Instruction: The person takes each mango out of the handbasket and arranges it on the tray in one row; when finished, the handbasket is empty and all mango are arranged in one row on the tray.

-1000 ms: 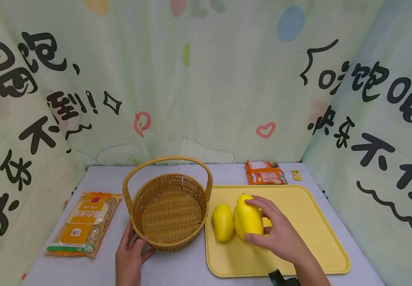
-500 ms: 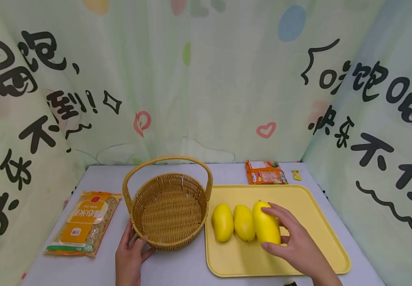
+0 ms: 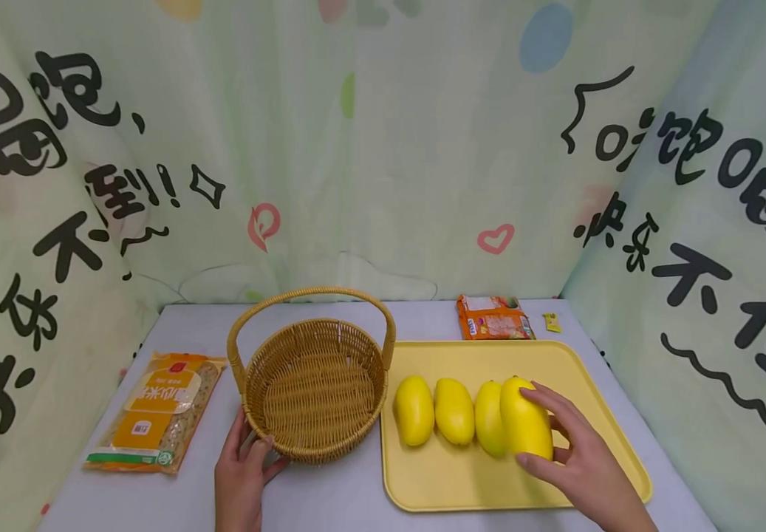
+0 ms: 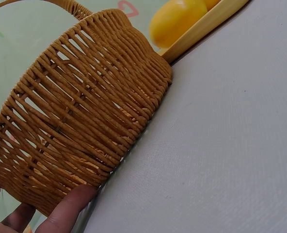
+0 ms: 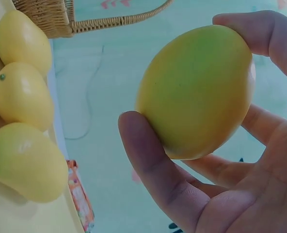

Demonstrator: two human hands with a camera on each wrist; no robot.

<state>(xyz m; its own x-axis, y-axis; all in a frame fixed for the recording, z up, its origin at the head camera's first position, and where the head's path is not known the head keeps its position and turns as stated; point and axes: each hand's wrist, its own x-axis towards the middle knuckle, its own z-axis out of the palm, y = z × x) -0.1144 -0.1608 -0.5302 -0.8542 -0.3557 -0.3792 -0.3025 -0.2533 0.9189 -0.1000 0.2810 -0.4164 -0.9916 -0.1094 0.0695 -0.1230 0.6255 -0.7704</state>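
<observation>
My right hand [image 3: 585,462] holds a yellow mango [image 3: 527,419] between thumb and fingers, raised over the yellow tray. In the right wrist view the held mango [image 5: 197,92] shows a greenish upper side. Three other mangoes lie in a row on the tray: a left one [image 3: 414,411], a middle one [image 3: 454,411] and a right one [image 3: 490,418], partly covered by the held fruit. My left hand [image 3: 243,473] grips the lower left side of a wicker basket [image 3: 316,443] with an arched handle. From the left wrist, its thumb [image 4: 68,211] presses the woven wall. Nothing lies inside the basket.
The yellow tray [image 3: 449,484] stands right beside the basket. A bag of grain [image 3: 156,414] lies on the left of the table. Behind the tray are an orange snack packet [image 3: 494,319] and a small yellow packet [image 3: 552,322]. Printed curtains [image 3: 389,162] enclose the table.
My right hand has carried the held mango rightward over the tray, uncovering the middle mango and then much of the right one. The left hand and the basket stay where they were.
</observation>
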